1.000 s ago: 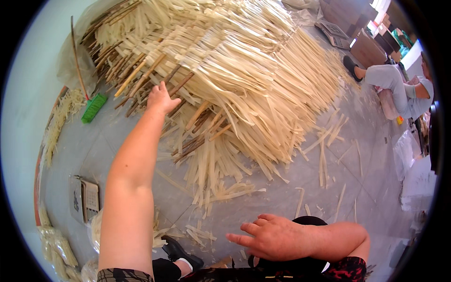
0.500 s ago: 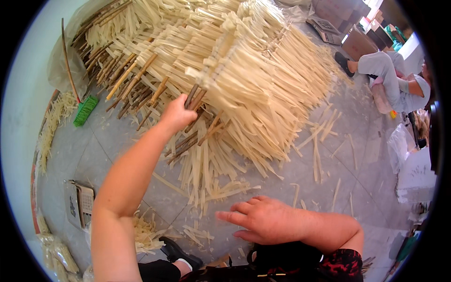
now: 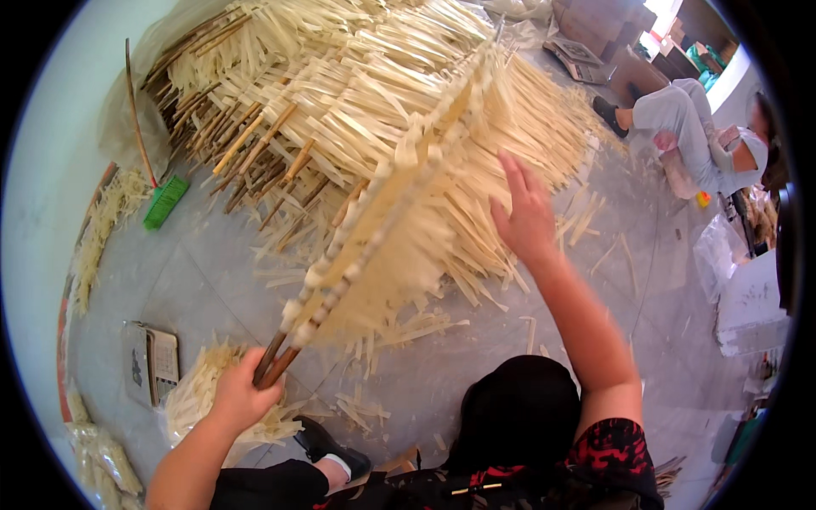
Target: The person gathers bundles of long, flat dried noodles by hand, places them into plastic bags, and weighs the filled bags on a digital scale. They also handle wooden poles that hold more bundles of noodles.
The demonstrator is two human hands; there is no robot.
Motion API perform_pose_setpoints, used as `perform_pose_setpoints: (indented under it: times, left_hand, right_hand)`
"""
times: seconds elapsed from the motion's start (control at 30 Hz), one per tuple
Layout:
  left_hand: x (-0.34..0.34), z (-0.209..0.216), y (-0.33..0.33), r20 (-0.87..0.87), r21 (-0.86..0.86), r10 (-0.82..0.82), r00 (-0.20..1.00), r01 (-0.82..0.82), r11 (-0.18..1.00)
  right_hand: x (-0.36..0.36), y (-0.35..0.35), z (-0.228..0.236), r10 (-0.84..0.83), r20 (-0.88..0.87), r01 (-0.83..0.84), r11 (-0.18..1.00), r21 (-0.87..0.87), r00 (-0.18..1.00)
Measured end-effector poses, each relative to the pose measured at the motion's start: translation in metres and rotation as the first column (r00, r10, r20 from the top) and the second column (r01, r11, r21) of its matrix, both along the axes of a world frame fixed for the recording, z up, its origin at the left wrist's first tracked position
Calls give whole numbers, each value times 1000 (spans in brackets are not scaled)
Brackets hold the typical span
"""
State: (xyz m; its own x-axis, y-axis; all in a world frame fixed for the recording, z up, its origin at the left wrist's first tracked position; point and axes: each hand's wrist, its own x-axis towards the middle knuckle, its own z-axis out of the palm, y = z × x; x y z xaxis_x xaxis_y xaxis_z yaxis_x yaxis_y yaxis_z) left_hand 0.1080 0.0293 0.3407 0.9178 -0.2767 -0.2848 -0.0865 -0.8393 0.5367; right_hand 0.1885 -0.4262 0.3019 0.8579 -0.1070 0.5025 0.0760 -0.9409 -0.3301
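My left hand (image 3: 242, 391) is closed round the bare brown ends of two long wooden sticks (image 3: 276, 357). Pale, flat strips (image 3: 382, 280) are looped along these sticks and hang down, smeared by motion. The sticks slant up and away to the right, over a large pile of similar strip-laden sticks (image 3: 357, 110). My right hand (image 3: 529, 212) is raised to the right of the held sticks, fingers stretched and thumb apart, holding nothing. Behind it lies the right part of the pile.
A green broom (image 3: 166, 201) leans at the left wall. Near my left arm are a calculator-like device (image 3: 163, 365) and a bag of pale strips (image 3: 200, 399). Loose strips (image 3: 591, 217) litter the grey floor. A seated person (image 3: 680, 119) is at the far right.
My left hand has drawn the two sticks off the pile, toward me and down to the left. My right hand has moved from near my lap up and forward beside them.
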Motion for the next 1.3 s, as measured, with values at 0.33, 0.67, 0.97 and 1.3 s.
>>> perform_pose_setpoints:
  times: [0.33, 0.67, 0.97, 1.3]
  left_hand:
    - [-87, -2, 115, 157, 258, -208, 965, 163, 952]
    - [-83, 8, 172, 457, 338, -277, 845, 123, 933]
    - [-61, -56, 127, 471, 283, -328, 819, 212, 935]
    - [-70, -78, 175, 464, 411, -375, 802, 180, 894]
  right_hand:
    - [24, 46, -19, 295, -380, -476, 639, -604, 877]
    - [-75, 71, 24, 530, -255, -569, 593, -570, 808]
    - [-139, 64, -9, 517, -722, -782, 622, -52, 460]
    - [-257, -165, -51, -760, 85, 608, 577, 545, 645]
